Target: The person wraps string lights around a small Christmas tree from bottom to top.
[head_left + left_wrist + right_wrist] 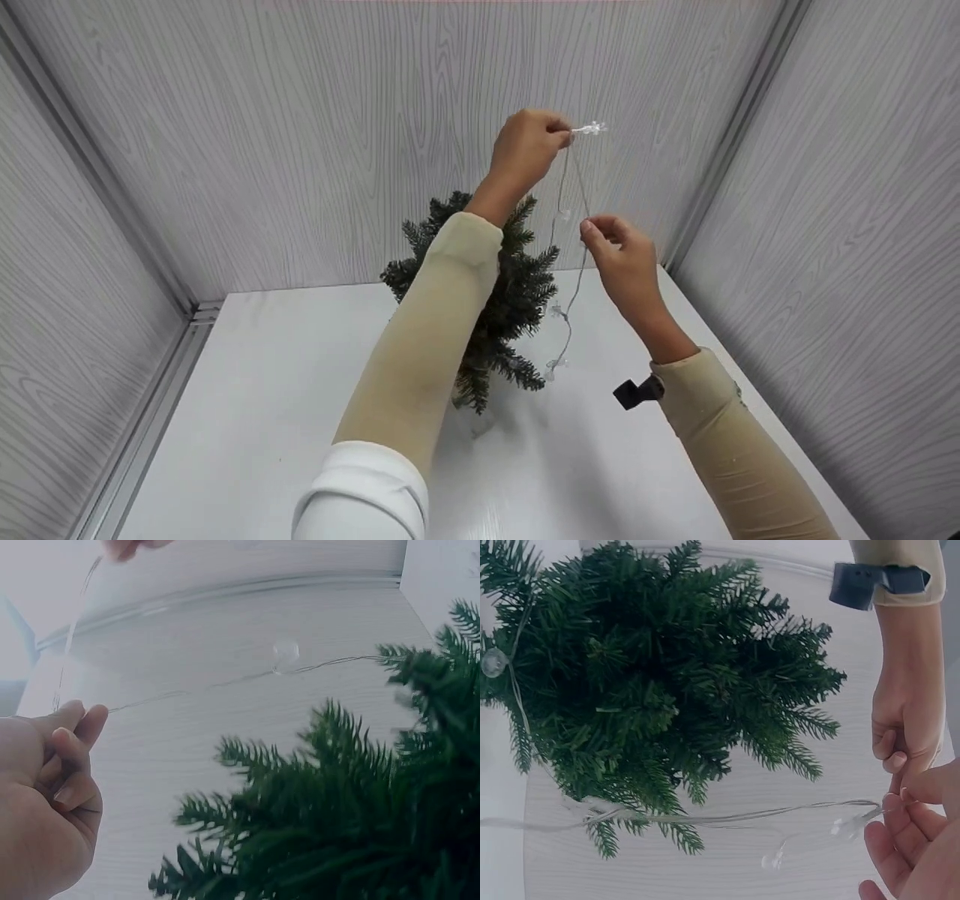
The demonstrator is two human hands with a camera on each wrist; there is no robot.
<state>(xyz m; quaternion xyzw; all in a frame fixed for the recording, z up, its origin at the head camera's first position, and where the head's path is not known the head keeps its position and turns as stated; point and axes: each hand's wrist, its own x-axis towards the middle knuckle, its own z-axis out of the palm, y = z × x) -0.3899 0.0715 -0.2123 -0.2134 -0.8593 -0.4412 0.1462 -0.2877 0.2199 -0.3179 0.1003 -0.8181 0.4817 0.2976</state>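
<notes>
My left hand (pixel 529 146) is raised above a small green artificial Christmas tree (pixel 521 300) and pinches a thin wire of a string of fairy lights between thumb and fingertips. A clear ornament-shaped bulb (pixel 592 128) sticks out just past those fingertips. Lower and to the right, my right hand (pixel 626 259) pinches the same string between thumb and index finger. Below it the wire hangs down with another clear bulb (pixel 556 309) beside the branches. In the right wrist view, more wire runs along the tree (pixel 652 682), with a round clear bulb (pixel 493 662) against the foliage.
The tree stands on a white tabletop (pixel 285 390). Grey wood-grain panels (pixel 300 135) enclose it at the back and both sides. A small black wrist camera (pixel 634 394) juts from the right sleeve. The left forearm hides part of the tree in the head view.
</notes>
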